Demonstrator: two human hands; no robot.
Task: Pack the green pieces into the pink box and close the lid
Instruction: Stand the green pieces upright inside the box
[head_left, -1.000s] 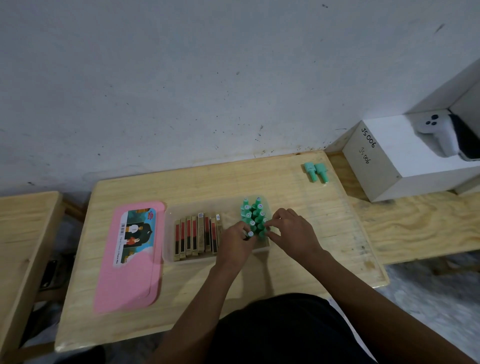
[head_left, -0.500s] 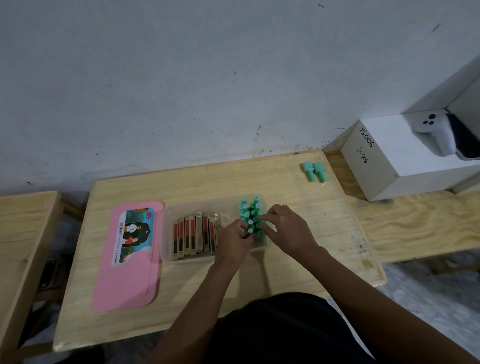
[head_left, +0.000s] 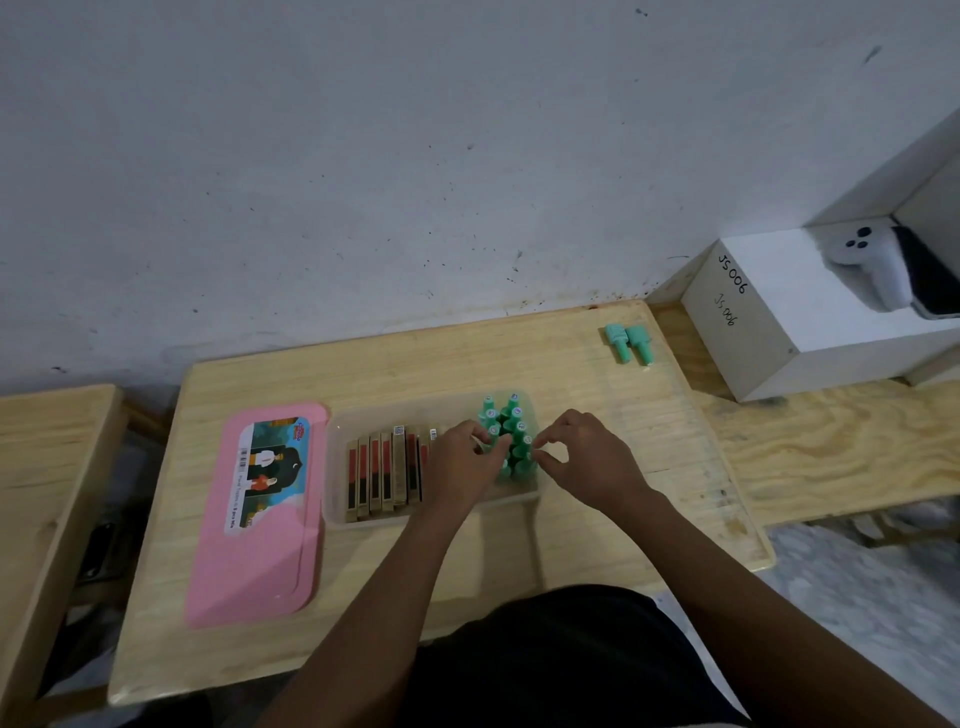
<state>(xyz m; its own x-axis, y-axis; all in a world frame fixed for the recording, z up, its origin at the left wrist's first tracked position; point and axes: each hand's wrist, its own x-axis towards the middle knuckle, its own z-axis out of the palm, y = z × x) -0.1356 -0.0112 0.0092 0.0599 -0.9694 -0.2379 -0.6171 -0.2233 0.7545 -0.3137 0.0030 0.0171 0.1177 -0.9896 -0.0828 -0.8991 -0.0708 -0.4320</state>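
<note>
Near mid-table (head_left: 519, 358), a clear box (head_left: 431, 519), lid off. In its 3 o'clock end, a tight cluster of green pieces (head_left: 514, 415) standing upright; in its 9 o'clock end, a row of brown, red and black strips (head_left: 384, 478) side by side.

Left hand (head_left: 460, 467) at the cluster's 9 o'clock side, fingers curled, tips against the pieces. Right hand (head_left: 587, 457) at its 3 o'clock side, thumb and forefinger bent toward the outer pieces. Cannot tell whether either hand actually pinches a piece or only presses on it.

Just beside the box at 9 o'clock, the pink lid (head_left: 260, 545), flat, printed label up. At 1 o'clock, well apart, two loose green pieces (head_left: 628, 343) lying together near the table's far corner. Past them at 2 o'clock, a white carton (head_left: 769, 332) marked "JS 006", with a white controller (head_left: 878, 265) on top.
</note>
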